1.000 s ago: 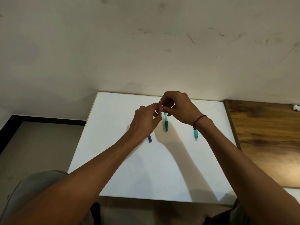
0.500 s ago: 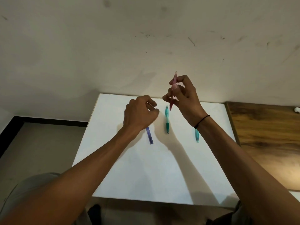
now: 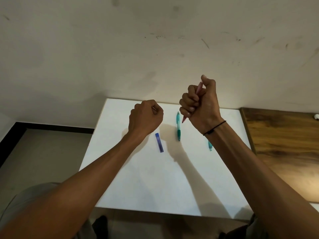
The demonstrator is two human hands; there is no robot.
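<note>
My right hand (image 3: 201, 102) is raised above the white table (image 3: 155, 178) and grips a pink mechanical pencil (image 3: 198, 87) in a fist. The thumb rests on its upper end, and its red tip (image 3: 183, 120) pokes out below the fingers. My left hand (image 3: 145, 117) hovers lower with its fingers curled, pinching a thin pale stick (image 3: 154, 108) between thumb and forefinger. On the table lie a blue lead case (image 3: 159, 142), a green pen (image 3: 178, 126) and a teal pen (image 3: 209, 146), the last mostly hidden behind my right wrist.
A wooden tabletop (image 3: 284, 144) adjoins the white table on the right, with a small white object (image 3: 316, 116) at its far edge. A scuffed wall (image 3: 155, 49) stands right behind the table. Grey floor (image 3: 43, 152) lies to the left.
My hands have separated. The right hand rose with the pink pencil and closed into a fist round it, thumb on top. The left hand drew back left, still curled.
</note>
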